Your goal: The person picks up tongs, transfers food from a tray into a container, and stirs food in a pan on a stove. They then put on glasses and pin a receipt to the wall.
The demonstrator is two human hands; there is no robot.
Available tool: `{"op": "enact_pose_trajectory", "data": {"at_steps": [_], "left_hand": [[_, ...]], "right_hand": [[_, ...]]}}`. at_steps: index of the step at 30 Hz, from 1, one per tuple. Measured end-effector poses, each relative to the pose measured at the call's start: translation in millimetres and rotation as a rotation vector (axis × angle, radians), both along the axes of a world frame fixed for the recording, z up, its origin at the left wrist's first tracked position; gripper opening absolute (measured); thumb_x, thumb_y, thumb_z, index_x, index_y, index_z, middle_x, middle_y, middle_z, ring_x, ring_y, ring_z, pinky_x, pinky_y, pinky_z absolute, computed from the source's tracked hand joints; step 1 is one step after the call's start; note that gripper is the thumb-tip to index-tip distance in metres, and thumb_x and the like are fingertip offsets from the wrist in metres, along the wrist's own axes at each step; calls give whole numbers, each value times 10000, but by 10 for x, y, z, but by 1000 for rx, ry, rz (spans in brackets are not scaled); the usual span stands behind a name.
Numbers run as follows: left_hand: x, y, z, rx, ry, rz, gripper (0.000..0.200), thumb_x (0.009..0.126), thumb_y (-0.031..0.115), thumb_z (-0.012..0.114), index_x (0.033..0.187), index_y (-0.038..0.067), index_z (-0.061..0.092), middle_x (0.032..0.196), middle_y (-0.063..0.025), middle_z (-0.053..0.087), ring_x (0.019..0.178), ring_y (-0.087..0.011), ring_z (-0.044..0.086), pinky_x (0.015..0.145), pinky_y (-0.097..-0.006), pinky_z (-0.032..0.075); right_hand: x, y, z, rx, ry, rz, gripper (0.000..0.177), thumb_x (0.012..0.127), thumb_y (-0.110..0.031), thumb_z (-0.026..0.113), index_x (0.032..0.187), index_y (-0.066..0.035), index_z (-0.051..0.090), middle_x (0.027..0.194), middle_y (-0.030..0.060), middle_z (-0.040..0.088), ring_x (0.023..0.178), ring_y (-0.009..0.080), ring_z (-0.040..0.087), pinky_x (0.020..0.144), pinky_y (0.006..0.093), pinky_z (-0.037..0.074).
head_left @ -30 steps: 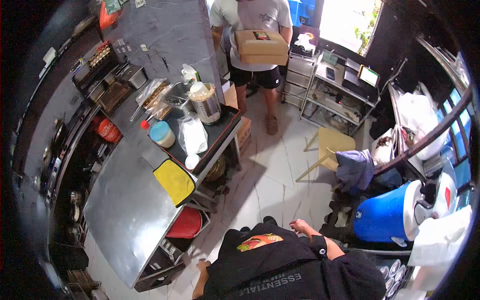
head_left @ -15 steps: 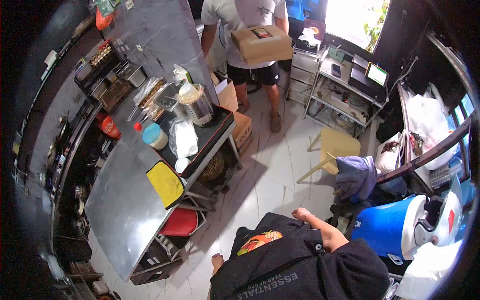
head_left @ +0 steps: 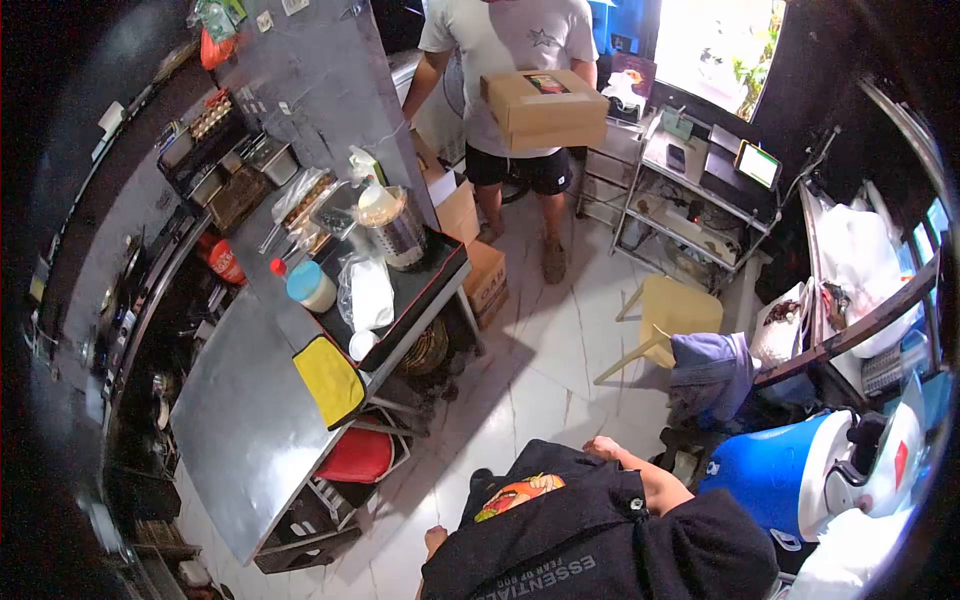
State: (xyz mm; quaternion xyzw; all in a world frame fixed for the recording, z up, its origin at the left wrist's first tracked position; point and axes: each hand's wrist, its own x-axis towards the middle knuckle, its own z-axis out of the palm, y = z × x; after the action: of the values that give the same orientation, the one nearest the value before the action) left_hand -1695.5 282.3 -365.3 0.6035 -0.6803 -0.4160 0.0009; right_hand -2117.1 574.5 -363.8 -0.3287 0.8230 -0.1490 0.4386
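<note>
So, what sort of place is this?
Probably a small takeaway kitchen: a steel prep table, metal food pans along the wall counter, and another person carrying a cardboard box.

Pale floor (head_left: 560,350), steel table (head_left: 240,430), window (head_left: 710,50) — perhaps daylit

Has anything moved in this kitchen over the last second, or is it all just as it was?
Very little. The right hand rose slightly, then sank back beside the body; the left hand stays low. Nothing was grasped or released. The other person still holds the cardboard box against the chest. Steel table, yellow cloth and blue cooler stayed put.
</note>
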Motion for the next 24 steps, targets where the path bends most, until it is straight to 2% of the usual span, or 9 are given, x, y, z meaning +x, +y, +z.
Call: {"op": "enact_pose_trajectory", "data": {"at_steps": [1,4,7,10,13,15,18,22,24], "left_hand": [[-111,88,-46,-4,6,-6,146,703,82,519,623,-11,599,521,-85,548,514,-231,497,517,-399,392],[-285,130,-133,-411,-138,445,131,671,66,532,567,5,583,507,-90,535,497,-212,481,503,-402,374],[-74,-133,80,243,85,67,103,681,30,519,584,35,553,503,-28,481,471,-169,450,459,-350,347],[55,17,-116,121,604,368,132,672,30,515,544,59,502,496,-8,443,442,-144,379,433,-343,303],[-93,-114,-48,325,384,168,113,662,30,509,553,56,526,519,-2,465,468,-132,425,437,-318,333],[-175,-141,59,188,165,100,106,664,35,510,563,55,534,528,-11,480,479,-144,445,446,-322,348],[-219,-151,147,157,105,49,98,667,42,510,577,54,545,541,-25,502,495,-162,475,460,-329,370],[-179,-160,102,130,47,-18,90,671,52,510,596,52,561,558,-43,532,517,-185,516,477,-339,400],[-128,-156,56,116,17,-64,89,673,56,511,605,52,568,566,-53,547,528,-197,536,486,-343,415]], "right_hand": [[-46,-14,-73,-2,-12,46,353,789,-334,535,1062,-132,632,1042,75,642,986,271,592,861,355,462],[-11,-120,429,45,-90,-100,381,783,-352,551,1079,-125,627,1081,94,627,1011,279,584,872,356,454],[5,-117,327,41,-118,-177,381,776,-352,559,1054,-104,635,1082,97,627,1008,288,585,869,361,453],[28,-66,124,5,-107,-170,373,773,-344,561,1048,-104,637,1077,97,629,1003,292,586,865,362,455],[-2,-6,-105,-5,-95,-109,370,773,-335,559,1057,-110,631,1077,94,629,1004,290,584,868,357,457],[-46,-2,-278,-21,-76,19,336,764,-325,561,1069,-209,639,1060,75,632,1010,271,584,858,361,464],[-48,5,-262,-4,-33,147,347,793,-337,531,1037,-106,621,1073,81,628,994,277,588,857,352,468],[-20,-62,46,111,-111,-43,333,800,-334,520,1017,-104,626,1069,75,627,987,274,591,845,354,474],[19,-32,-32,-118,-31,-59,239,762,-277,525,892,-121,650,935,103,646,907,286,611,765,376,479]]}}
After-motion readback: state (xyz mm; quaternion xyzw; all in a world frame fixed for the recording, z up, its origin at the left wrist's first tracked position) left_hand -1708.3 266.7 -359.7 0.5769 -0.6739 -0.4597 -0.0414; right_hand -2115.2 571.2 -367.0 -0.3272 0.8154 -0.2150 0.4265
